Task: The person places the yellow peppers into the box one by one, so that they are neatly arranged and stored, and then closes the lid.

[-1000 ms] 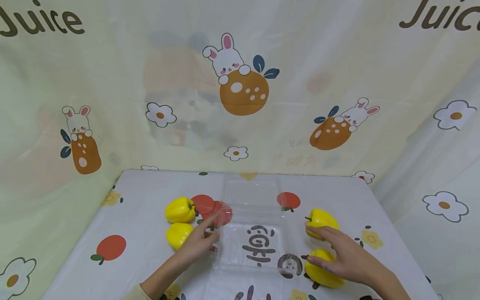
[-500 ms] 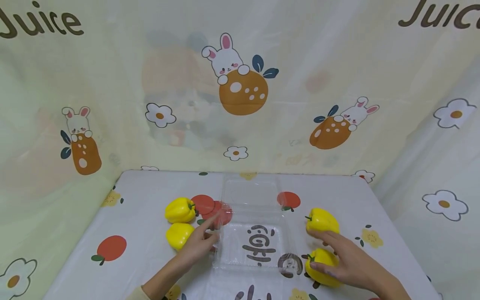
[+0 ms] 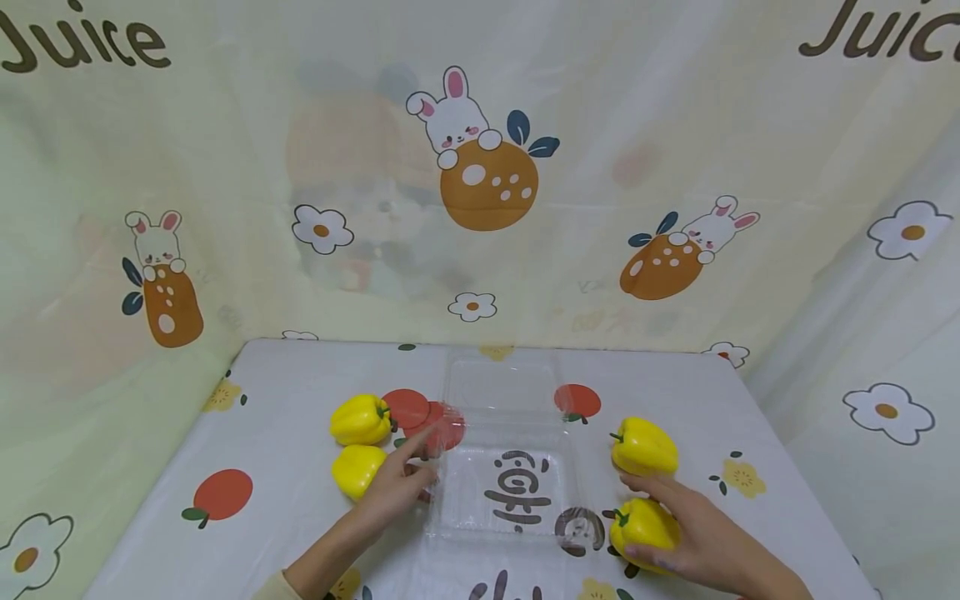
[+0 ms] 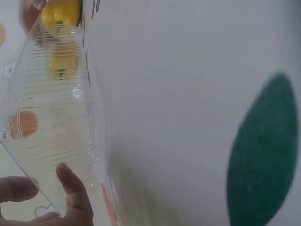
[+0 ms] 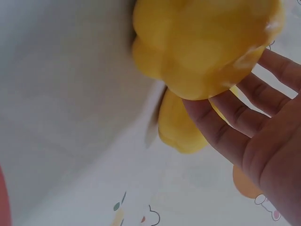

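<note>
A clear plastic clamshell box [image 3: 517, 400] lies open in the middle of the table. My left hand [image 3: 411, 468] holds its left edge, index finger stretched along the rim. In the left wrist view the thumb [image 4: 73, 195] lies on the box wall [image 4: 56, 117] with a finger on the other side. My right hand [image 3: 634, 517] grips the nearer yellow pepper [image 3: 651, 525] to the right of the box. In the right wrist view the fingers [image 5: 225, 132] curl under this pepper [image 5: 207, 42]. A second pepper [image 3: 643, 446] lies just beyond it.
Two more yellow peppers [image 3: 360, 419] [image 3: 354, 468] lie left of the box, close to my left hand. A printed cloth covers the table [image 3: 285, 383], and printed curtains [image 3: 480, 183] stand at the back and both sides.
My right hand has drawn back off the farther pepper and closed round the nearer one. The left hand and the box have stayed put.
</note>
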The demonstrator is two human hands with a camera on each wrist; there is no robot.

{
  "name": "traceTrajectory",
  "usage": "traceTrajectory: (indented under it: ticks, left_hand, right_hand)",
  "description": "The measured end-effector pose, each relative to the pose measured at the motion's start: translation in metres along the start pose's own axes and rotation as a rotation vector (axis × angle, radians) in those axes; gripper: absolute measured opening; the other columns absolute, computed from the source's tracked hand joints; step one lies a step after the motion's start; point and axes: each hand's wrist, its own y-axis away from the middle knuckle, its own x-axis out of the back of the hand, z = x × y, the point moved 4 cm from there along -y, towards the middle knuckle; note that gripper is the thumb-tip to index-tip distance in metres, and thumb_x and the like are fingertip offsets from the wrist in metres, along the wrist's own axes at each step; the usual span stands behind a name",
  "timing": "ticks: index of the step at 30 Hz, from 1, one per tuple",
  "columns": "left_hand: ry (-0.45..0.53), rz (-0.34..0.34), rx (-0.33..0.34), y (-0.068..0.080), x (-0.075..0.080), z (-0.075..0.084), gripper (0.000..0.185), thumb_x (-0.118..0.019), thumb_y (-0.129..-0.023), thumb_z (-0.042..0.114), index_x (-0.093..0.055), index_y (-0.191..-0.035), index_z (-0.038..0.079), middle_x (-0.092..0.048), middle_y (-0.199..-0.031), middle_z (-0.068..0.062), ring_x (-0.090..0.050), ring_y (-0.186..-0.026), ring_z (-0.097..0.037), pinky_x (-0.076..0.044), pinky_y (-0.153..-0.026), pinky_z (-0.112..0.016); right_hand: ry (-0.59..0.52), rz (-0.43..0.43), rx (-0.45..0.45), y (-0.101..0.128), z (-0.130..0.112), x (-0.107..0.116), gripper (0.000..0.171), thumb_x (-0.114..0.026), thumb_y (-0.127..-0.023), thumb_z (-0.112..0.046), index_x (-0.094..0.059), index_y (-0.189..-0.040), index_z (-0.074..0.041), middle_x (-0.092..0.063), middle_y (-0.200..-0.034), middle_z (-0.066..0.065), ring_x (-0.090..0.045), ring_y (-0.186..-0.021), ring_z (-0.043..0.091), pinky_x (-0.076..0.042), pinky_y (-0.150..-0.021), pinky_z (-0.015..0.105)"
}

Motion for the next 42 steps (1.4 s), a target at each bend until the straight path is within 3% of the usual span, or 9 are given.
traceTrajectory:
  ticks: [4,11,15,22,29,42]
  left_hand:
    - [0.002,0.011,0.014,-0.001,0.000,-0.001,0.068,-0.062,-0.099,0.009,-0.044,-0.163,0.024,-0.055,-0.136,-0.019,-0.061,-0.092,-0.024,-0.062,-0.081,-0.033]
    - [0.025,0.010,0.013,-0.003,0.000,-0.003,0.066,-0.061,-0.100,0.009,-0.044,-0.162,0.024,-0.055,-0.136,-0.019,-0.059,-0.090,-0.023,-0.061,-0.079,-0.032]
    - [0.030,0.015,0.016,-0.002,0.000,-0.003,0.066,-0.061,-0.100,0.008,-0.045,-0.162,0.025,-0.055,-0.136,-0.019,-0.059,-0.090,-0.023,-0.061,-0.079,-0.032]
    - [0.037,0.015,0.015,-0.001,0.000,-0.003,0.065,-0.061,-0.100,0.008,-0.045,-0.161,0.025,-0.054,-0.137,-0.019,-0.059,-0.090,-0.023,-0.061,-0.079,-0.031]
    - [0.039,0.021,0.018,0.000,0.000,-0.003,0.064,-0.062,-0.100,0.009,-0.046,-0.161,0.021,-0.054,-0.140,-0.019,-0.059,-0.090,-0.023,-0.061,-0.081,-0.032]
    - [0.044,0.031,0.018,0.000,-0.001,-0.002,0.062,-0.062,-0.100,0.007,-0.048,-0.159,0.020,-0.055,-0.141,-0.018,-0.062,-0.092,-0.026,-0.062,-0.081,-0.031]
  right_hand:
    - [-0.009,0.001,-0.017,0.003,0.003,-0.003,0.088,-0.084,-0.077,-0.068,-0.060,-0.147,-0.023,-0.063,-0.150,-0.004,-0.061,-0.122,0.016,-0.058,-0.106,0.050]
    - [-0.080,-0.053,-0.086,0.005,0.011,-0.008,0.089,-0.090,-0.073,-0.060,-0.058,-0.148,-0.024,-0.063,-0.148,-0.004,-0.056,-0.110,0.012,-0.057,-0.102,0.037]
    - [-0.106,-0.065,-0.110,0.006,0.014,-0.010,0.091,-0.092,-0.073,-0.057,-0.057,-0.149,-0.023,-0.064,-0.146,-0.004,-0.056,-0.108,0.013,-0.057,-0.101,0.039]
    - [-0.082,-0.054,-0.098,0.009,0.016,-0.012,0.087,-0.091,-0.075,-0.058,-0.057,-0.147,-0.022,-0.066,-0.135,-0.007,-0.054,-0.099,0.004,-0.054,-0.092,0.026]
    - [-0.124,-0.076,-0.149,0.007,0.020,-0.015,0.090,-0.092,-0.073,-0.054,-0.056,-0.148,-0.020,-0.066,-0.133,-0.004,-0.055,-0.102,0.013,-0.055,-0.093,0.031]
    - [-0.125,-0.065,-0.157,0.008,0.018,-0.014,0.088,-0.092,-0.074,-0.054,-0.058,-0.146,-0.019,-0.068,-0.132,-0.006,-0.056,-0.098,0.009,-0.056,-0.092,0.028]
